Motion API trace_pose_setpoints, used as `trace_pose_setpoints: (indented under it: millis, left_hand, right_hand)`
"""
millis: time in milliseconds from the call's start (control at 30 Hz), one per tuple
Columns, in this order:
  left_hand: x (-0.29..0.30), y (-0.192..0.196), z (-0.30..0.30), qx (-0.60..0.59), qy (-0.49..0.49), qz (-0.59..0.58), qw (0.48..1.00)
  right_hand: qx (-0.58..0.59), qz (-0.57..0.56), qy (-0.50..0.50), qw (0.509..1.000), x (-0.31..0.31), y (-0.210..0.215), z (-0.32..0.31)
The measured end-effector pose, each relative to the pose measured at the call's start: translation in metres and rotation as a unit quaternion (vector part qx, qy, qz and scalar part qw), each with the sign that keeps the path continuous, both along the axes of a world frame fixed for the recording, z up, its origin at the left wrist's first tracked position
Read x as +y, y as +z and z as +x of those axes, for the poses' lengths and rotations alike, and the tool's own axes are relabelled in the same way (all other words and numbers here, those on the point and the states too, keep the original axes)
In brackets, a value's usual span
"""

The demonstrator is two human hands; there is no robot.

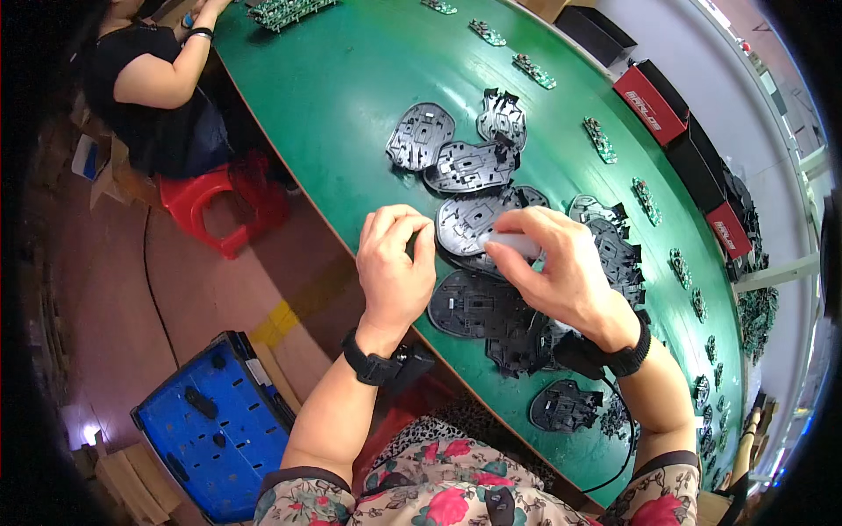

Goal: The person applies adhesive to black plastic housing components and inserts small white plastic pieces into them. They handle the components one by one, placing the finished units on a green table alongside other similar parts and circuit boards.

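Observation:
Over the near edge of the green table my left hand point(395, 270) is raised, its fingertips pinched together. Whatever those fingers hold, if anything, I cannot make out. A small whitish, rounded object point(517, 243) sits between the thumb and fingers of my right hand point(568, 270); its kind is unclear. Below and between my hands lies a black plastic shell point(460, 224) shaped like a computer mouse base, moulded inner side up. Beyond it are more such shells point(421, 136), some overlapping. Another dark shell point(474, 304) lies beneath my wrists, partly hidden by the right arm.
Green circuit boards point(600, 140) are spaced along the table's far side, beside black and red boxes point(651, 103). A board stack point(285, 10) stands at the far left. Another person point(158, 88) works there near a red stool point(197, 206). A blue crate point(215, 430) stands lower left.

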State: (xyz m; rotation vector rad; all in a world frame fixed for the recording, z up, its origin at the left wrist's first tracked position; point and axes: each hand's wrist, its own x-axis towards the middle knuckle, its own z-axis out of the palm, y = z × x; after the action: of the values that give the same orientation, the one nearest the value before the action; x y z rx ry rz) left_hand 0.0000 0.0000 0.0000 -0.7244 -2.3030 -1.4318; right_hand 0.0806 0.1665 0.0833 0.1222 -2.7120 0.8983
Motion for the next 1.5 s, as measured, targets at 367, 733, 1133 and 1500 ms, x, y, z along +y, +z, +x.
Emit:
trace_pose_setpoints:
  millis: [367,733,1133,1500]
  left_hand:
    - [0.001,-0.004,-0.001,0.022,0.005,0.008,1.000]
    - [-0.003,0.001,-0.003,-0.004,0.003,0.006,1.000]
    - [-0.002,-0.001,-0.010,-0.021,0.002,0.008,1.000]
    - [-0.002,-0.002,-0.016,-0.020,-0.002,-0.001,1.000]
  right_hand:
    - [-0.039,0.028,0.097,0.994,-0.025,-0.012,0.033]
    - [0.018,-0.036,0.018,0.999,-0.008,0.023,-0.049]
    - [-0.059,0.026,-0.091,0.994,0.020,-0.002,-0.174]
    - [-0.035,-0.016,-0.107,0.994,0.029,-0.008,-0.176]
